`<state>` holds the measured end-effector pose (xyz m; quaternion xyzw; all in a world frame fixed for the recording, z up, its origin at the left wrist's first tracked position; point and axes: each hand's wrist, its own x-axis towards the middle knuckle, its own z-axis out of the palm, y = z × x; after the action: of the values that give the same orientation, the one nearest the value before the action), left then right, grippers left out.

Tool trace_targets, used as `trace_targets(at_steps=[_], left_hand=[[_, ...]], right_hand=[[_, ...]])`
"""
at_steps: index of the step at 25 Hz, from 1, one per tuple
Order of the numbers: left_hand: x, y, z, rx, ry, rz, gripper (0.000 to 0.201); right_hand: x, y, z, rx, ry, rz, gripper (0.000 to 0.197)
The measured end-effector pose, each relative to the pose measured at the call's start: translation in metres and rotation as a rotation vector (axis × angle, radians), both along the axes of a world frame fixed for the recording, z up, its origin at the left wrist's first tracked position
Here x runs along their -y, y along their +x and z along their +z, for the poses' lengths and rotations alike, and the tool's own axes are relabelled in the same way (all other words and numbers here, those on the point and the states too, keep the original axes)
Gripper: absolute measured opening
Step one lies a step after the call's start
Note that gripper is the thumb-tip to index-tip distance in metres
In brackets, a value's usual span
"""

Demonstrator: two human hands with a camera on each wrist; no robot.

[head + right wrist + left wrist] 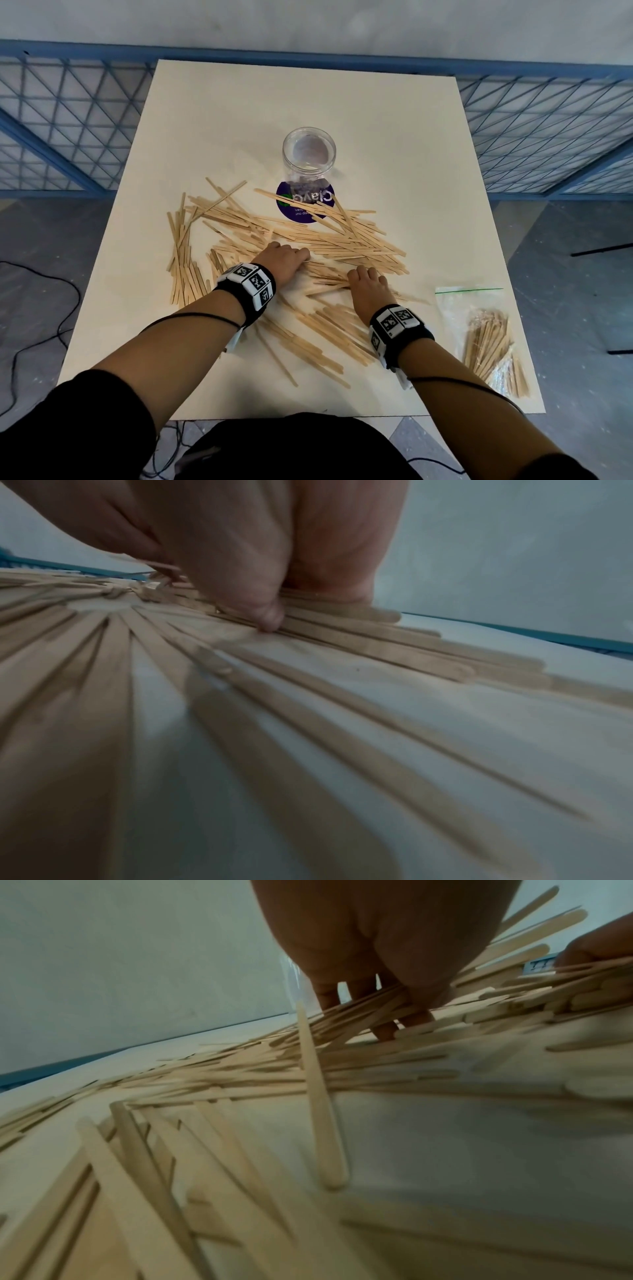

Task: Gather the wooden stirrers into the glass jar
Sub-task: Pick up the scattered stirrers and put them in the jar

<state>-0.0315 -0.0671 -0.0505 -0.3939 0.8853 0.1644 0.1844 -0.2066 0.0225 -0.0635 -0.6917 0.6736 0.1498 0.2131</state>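
Both hands work mid-frame: the left hand (284,255) curls around a few wooden stirrers (329,240), the right hand (366,279) pinches others. The glass jar (309,156), upper centre, stands empty; gathering has barely begun.

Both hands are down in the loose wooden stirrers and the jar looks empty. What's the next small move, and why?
Probably close both hands on one bundle and lift it. The left hand and right hand already curl into the pale wooden stirrers, and the clear glass jar stands upright, open and apparently empty just beyond.
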Motion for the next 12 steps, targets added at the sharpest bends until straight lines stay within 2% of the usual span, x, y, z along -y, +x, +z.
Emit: trace_targets(at_steps=[4,9,12], left_hand=[[0.0,-0.005,0.009,-0.042,0.024,0.024,0.032],[-0.002,-0.015,0.018,-0.188,0.064,0.102,0.05],[-0.002,-0.02,0.023,-0.29,0.06,0.182,0.035]], right_hand=[[0.002,0.0,0.001,-0.019,0.013,0.002,0.04],[0.004,0.003,0.012,-0.06,-0.027,0.028,0.04],[0.002,0.007,0.019,-0.069,-0.054,0.059,0.037]])
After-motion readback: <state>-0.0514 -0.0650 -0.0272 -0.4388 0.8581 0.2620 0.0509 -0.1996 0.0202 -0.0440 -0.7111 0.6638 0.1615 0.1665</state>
